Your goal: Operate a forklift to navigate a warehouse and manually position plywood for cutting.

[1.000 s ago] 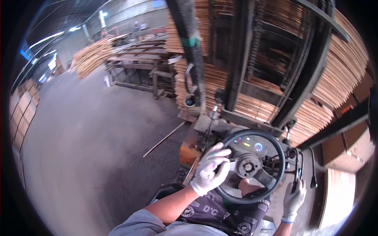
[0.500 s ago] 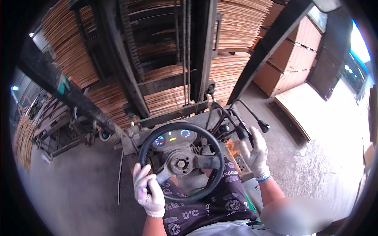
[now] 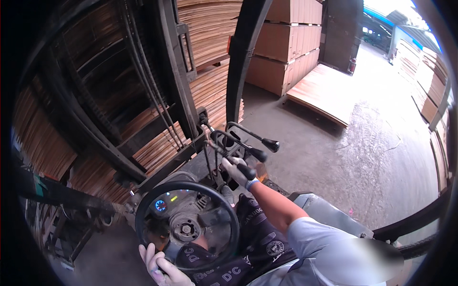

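1. The left hand, in a white glove, grips the lower rim of the black steering wheel; its fingers are wrapped shut on the rim, a hold that allows one-handed steering.
2. The right hand, gloved, rests on the nearest black-knobbed control lever, fingers curled closed around it. Two further levers stand just beside it, untouched.
3. The forklift mast stands directly ahead, close against stacked plywood sheets.
4. No containers are visible; boxed board stacks sit on the concrete floor.
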`<state>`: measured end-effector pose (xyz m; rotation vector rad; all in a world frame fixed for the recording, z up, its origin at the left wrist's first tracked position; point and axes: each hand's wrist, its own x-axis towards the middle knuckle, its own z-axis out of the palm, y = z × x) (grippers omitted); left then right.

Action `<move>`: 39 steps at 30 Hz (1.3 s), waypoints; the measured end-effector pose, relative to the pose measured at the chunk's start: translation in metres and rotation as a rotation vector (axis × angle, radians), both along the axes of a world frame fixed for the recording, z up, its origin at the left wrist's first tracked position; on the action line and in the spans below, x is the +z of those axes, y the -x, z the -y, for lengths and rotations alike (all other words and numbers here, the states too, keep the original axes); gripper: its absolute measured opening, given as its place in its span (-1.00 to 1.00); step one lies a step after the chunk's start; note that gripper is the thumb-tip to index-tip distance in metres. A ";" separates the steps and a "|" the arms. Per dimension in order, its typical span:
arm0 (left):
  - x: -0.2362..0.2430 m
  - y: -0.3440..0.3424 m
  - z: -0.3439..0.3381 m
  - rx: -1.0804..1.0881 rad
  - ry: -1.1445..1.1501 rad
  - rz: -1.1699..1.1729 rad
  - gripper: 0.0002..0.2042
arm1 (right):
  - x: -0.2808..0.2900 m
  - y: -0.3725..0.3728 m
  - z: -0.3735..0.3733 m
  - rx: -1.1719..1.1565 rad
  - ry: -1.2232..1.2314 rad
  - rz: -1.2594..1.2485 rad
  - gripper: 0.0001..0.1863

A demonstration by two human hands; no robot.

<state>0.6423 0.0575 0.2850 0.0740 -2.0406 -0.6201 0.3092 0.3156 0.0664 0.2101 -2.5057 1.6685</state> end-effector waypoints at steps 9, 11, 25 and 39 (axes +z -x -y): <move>-0.010 -0.007 0.006 -0.003 -0.008 -0.029 -0.77 | 0.072 -0.150 -0.102 0.165 -0.313 0.130 -0.65; -0.010 -0.011 0.003 -0.009 -0.016 -0.025 -0.77 | 0.121 -0.159 -0.103 0.117 -0.422 -0.050 -0.62; -0.020 -0.060 -0.015 -0.061 0.044 0.301 -0.93 | 0.226 -0.127 -0.050 0.117 -0.552 -0.704 -0.49; -0.037 -0.013 -0.100 -0.590 -0.113 0.257 -0.77 | 0.214 -0.180 -0.026 0.040 -0.807 -0.655 -0.65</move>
